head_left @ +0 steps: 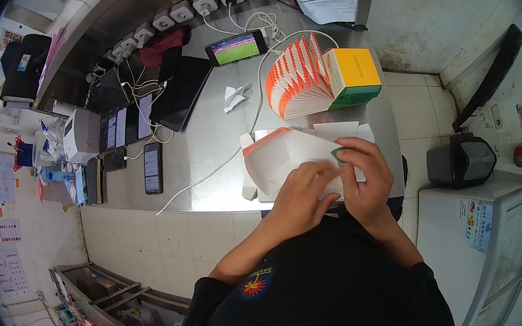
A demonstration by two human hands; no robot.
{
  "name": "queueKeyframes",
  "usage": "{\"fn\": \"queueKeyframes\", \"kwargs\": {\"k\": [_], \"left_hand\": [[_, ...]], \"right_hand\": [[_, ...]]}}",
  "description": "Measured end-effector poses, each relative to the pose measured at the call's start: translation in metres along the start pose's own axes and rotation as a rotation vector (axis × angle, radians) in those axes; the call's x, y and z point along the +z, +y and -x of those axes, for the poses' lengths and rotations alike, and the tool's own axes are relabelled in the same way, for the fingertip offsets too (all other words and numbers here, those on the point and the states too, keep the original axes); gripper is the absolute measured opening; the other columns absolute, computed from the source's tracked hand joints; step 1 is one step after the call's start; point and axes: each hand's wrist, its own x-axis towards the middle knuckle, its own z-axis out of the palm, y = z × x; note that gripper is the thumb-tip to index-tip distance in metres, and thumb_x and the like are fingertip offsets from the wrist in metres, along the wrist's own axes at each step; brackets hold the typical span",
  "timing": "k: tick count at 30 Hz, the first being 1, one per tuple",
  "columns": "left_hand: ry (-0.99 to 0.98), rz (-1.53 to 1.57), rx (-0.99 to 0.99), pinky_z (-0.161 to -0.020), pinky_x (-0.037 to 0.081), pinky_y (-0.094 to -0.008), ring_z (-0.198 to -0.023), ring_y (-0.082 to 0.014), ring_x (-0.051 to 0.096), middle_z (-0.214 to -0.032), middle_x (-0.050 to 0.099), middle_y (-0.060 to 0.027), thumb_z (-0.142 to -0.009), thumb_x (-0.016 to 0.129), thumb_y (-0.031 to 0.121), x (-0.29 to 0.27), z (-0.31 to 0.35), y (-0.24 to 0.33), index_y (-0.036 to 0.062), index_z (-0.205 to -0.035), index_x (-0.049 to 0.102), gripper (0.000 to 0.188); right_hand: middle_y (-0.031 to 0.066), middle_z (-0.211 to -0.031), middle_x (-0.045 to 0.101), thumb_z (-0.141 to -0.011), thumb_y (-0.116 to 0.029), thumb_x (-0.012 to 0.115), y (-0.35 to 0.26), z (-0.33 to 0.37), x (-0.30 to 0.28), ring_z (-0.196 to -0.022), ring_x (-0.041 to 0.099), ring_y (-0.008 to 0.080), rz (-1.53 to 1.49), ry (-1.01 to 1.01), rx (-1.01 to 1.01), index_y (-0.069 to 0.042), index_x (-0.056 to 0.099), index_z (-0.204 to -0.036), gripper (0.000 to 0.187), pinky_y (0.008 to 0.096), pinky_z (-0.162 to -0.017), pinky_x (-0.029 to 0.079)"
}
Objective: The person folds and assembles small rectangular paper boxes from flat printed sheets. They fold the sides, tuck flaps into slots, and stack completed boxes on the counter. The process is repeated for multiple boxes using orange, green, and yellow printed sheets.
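A partly folded paper carton [274,161], white inside with an orange edge, sits at the front edge of the metal table. My right hand [366,173] pinches its green corner between thumb and fingers. Slightly blurred, my left hand [307,193] reaches over the near side of the carton. Its fingers are bent onto the white board, and the thumb lies lower, apart from them. Both hands hide much of the carton's near wall. Behind it stands a fanned stack of orange-and-white cartons [297,83], with a yellow and green panel [354,70] at its right end.
A phone showing a green field [236,49] leans at the back beneath a row of plugs. White cables [211,185] cross the table. Crumpled paper [235,97] lies mid-table. Several phones [153,168] and a white printer [80,136] are at left. A white freezer [448,231] stands at right.
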Motion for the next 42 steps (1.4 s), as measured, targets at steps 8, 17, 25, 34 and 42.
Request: {"fn": "queueKeyframes", "kwargs": {"k": [8,17,25,34,42], "left_hand": [[0.543,1.343,-0.535,-0.078,0.056,-0.0301,-0.094,-0.0156,0.073,-0.113,0.076,-0.0087,-0.119,0.055,0.025,-0.018,-0.016,0.019,-0.0011,-0.134,0.065,0.031],[0.412,1.307,-0.297,-0.083,0.05,-0.0275,-0.095,-0.0109,0.066,-0.112,0.077,-0.0067,-0.115,0.065,0.018,0.008,0.009,0.006,-0.0013,-0.123,0.076,0.023],[0.455,0.887,-0.282,-0.076,0.049,-0.0253,-0.086,-0.006,0.063,-0.101,0.077,-0.0041,-0.116,0.064,0.017,0.01,0.016,0.012,-0.0029,-0.118,0.078,0.025],[0.415,0.594,-0.169,-0.079,0.052,-0.0273,-0.089,-0.0079,0.064,-0.101,0.075,-0.0039,-0.117,0.062,0.014,0.007,0.014,0.019,-0.0029,-0.129,0.074,0.024],[0.334,0.634,-0.237,-0.086,0.054,-0.0302,-0.095,-0.0117,0.068,-0.106,0.077,-0.0043,-0.114,0.067,0.013,0.011,0.016,0.015,-0.0013,-0.129,0.075,0.022]], "right_hand": [[0.0179,-0.13,0.069,-0.085,0.002,0.09,-0.008,0.01,-0.004,-0.121,0.075,0.045,-0.17,-0.168,-0.356,-0.005,0.078,-0.11,0.029,0.0523,-0.104,0.067],[0.0111,-0.114,0.068,-0.082,-0.001,0.091,-0.003,0.014,-0.009,-0.105,0.071,0.0369,0.137,-0.033,-0.306,-0.006,0.077,-0.098,0.022,0.0483,-0.096,0.064],[0.016,-0.114,0.07,-0.087,-0.004,0.092,-0.003,0.014,-0.009,-0.112,0.075,0.0417,-0.012,-0.031,-0.29,-0.001,0.07,-0.121,0.041,0.0475,-0.093,0.065],[0.0186,-0.117,0.068,-0.09,0.001,0.088,0.002,0.021,-0.016,-0.11,0.075,0.0394,0.09,-0.147,-0.328,0.003,0.072,-0.12,0.034,0.0452,-0.089,0.066],[0.0153,-0.112,0.065,-0.1,-0.003,0.081,0.005,0.021,-0.016,-0.102,0.071,0.0328,0.031,-0.126,-0.155,0.002,0.075,-0.116,0.018,0.0389,-0.087,0.062]]}}
